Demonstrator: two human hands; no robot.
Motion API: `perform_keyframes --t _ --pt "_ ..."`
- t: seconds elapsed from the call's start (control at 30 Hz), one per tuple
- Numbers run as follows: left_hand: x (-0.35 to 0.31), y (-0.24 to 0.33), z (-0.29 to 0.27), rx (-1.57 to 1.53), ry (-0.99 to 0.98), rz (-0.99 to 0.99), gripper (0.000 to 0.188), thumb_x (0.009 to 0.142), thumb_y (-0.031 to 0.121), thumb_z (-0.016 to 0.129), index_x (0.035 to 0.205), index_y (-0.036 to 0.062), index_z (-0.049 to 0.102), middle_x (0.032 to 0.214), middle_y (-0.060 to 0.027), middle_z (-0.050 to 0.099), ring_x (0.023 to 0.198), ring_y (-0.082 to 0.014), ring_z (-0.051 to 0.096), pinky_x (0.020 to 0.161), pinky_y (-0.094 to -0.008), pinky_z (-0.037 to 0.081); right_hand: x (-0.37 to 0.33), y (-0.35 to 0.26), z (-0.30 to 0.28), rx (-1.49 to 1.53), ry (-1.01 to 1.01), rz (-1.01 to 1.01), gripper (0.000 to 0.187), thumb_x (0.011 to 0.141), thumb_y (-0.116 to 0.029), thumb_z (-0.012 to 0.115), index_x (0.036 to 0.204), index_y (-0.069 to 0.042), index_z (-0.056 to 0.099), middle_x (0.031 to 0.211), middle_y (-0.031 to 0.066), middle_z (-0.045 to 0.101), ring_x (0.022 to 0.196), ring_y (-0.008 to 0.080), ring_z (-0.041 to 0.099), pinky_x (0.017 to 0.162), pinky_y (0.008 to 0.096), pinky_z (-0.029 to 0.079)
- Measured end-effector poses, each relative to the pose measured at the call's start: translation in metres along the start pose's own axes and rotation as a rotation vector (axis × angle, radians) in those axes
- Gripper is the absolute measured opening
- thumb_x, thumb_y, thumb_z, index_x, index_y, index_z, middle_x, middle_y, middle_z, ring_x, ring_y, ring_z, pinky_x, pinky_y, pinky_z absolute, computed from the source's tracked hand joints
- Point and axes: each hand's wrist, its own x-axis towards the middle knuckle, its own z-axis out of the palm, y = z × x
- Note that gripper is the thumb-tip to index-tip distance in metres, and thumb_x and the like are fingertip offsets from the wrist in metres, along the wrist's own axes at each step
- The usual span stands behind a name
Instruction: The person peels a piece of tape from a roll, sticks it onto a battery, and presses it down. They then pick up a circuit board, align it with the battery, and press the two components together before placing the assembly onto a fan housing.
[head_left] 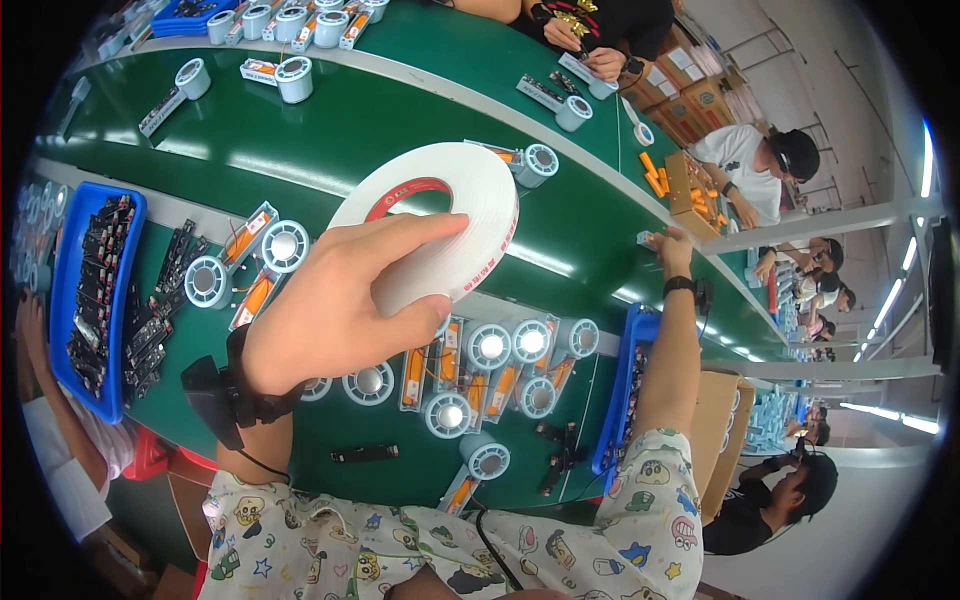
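Observation:
My left hand [335, 290] is closed on a large roll of white tape [485, 215] with a red-lined core, held above the workbench. The thumb and fingers spread over its near side. My right arm stretches far to the right over the green belt [330, 130]. At its end my right hand [674, 252] has its fingers closed around a small pale piece, too small to name. Below the tape, several pale blue units [489, 347] with round heads and orange cells lie on the bench. More such units [285, 245] lie beside my left wrist.
Blue trays of dark circuit boards stand at left [135, 260] and right [606, 430]. Loose boards [150, 335] lie by the left tray. A metal rail [400, 72] runs beyond the belt. Across it, a co-worker's hands [600, 62] handle a unit. An open carton [690, 195] holds orange cells.

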Motion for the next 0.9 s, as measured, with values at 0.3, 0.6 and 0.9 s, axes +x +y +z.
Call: perform_keyframes --t 0.3,0.6,0.9 --pt "0.006 0.001 0.004 0.006 -0.052 -0.01 0.055 0.08 0.014 0.073 0.132 -0.0007 0.061 0.113 -0.0258 0.07 0.099 -0.0425 0.069 0.091 -0.0425 0.055 0.017 0.011 0.015 -0.103 -0.013 -0.137 0.042 0.081 -0.006 0.079 0.118 -0.002 0.06 0.08 0.0074 0.07 0.059 0.0144 0.063 0.05 0.0283 0.046" --pt "0.0 0.001 -0.002 0.078 -0.018 0.042 0.055 0.08 0.015 0.073 0.132 0.0 0.061 0.113 -0.0257 0.069 0.1 -0.0433 0.068 0.09 -0.0434 0.055 0.001 -0.059 0.016 -0.776 -0.212 -0.158 0.034 0.077 -0.021 0.086 0.096 0.001 0.069 0.082 0.0113 0.071 0.065 0.0233 0.068 0.055 0.0358 0.052" --pt "-0.007 0.003 -0.009 0.045 0.018 0.043 0.059 0.076 0.009 0.069 0.133 -0.0006 0.061 0.112 -0.0226 0.07 0.094 -0.0304 0.07 0.089 -0.0367 0.053 0.001 -0.038 0.02 -0.51 -0.213 -0.096 0.025 0.081 -0.026 0.082 0.094 -0.005 0.076 0.088 0.0149 0.074 0.073 0.0284 0.071 0.061 0.0394 0.054"
